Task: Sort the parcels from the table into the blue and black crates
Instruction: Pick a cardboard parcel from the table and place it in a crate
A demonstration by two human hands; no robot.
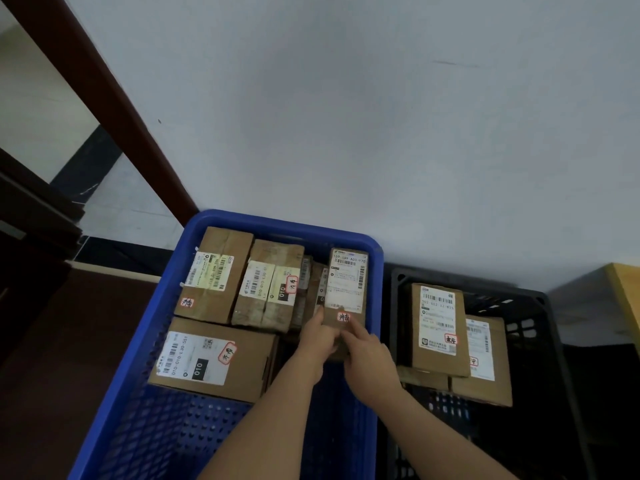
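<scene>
A slim cardboard parcel (348,282) with a white shipping label and a red-edged sticker hangs over the right side of the blue crate (166,306). My left hand (320,337) grips its near left edge, and my right hand (367,355) grips its near right edge. Several labelled cardboard parcels lie inside the blue crate, among them a large box (214,358) at the near left. To the right stands the black crate (543,313), with a tall parcel (438,327) lying on top of other parcels.
Both crates sit on the floor against a pale wall (346,116). A dark wooden door frame (104,91) runs diagonally at the left. A wooden table corner (627,292) shows at the right edge.
</scene>
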